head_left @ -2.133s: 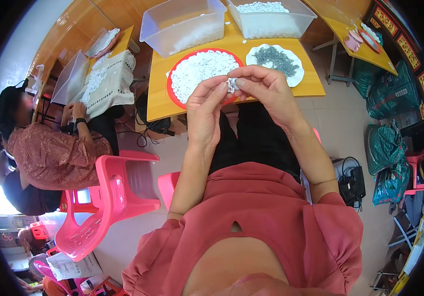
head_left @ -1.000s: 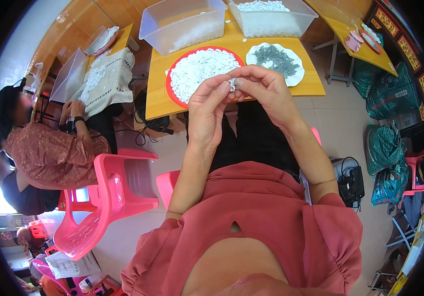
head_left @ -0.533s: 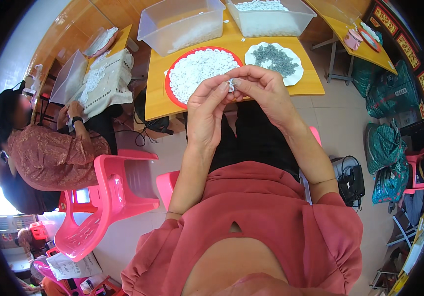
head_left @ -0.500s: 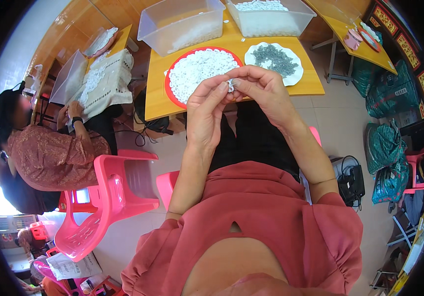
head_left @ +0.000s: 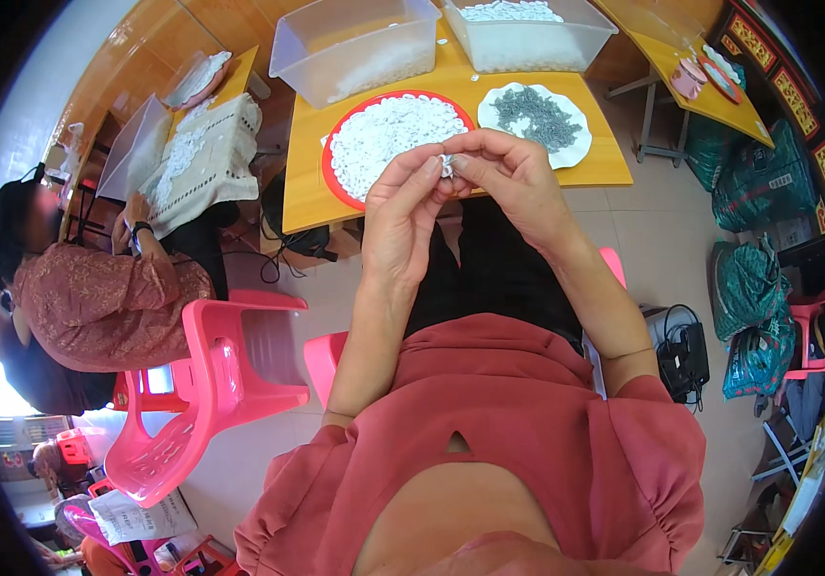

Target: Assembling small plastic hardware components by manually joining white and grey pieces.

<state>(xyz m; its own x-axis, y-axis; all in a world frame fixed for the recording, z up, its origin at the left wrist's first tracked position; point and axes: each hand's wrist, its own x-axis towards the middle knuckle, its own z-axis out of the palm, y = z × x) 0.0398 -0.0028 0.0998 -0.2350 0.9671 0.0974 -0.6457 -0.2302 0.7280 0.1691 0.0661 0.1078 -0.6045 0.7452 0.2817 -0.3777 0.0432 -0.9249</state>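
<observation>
Between my fingertips, just past the table's near edge, is a small white piece (head_left: 447, 167), partly covered by the fingers. My left hand (head_left: 403, 197) pinches it from the left, and my right hand (head_left: 509, 178) pinches it from the right with thumb and forefinger. Right behind my hands a red round tray (head_left: 334, 180) holds a heap of small white pieces (head_left: 393, 134). To its right a white scalloped plate (head_left: 578, 149) carries many small grey pieces (head_left: 542, 115). Both stand on the yellow table (head_left: 605, 173).
Two clear plastic bins (head_left: 350, 48) (head_left: 537, 43) with white pieces stand at the table's back. At the left a person (head_left: 110, 298) works at another table beside a pink chair (head_left: 211, 384). Green bags (head_left: 758, 307) and a black bag (head_left: 683, 355) lie on the right.
My hands stay nearly in place, with the small white piece turned slightly between my fingertips. The person at the left has shifted a hand a little.
</observation>
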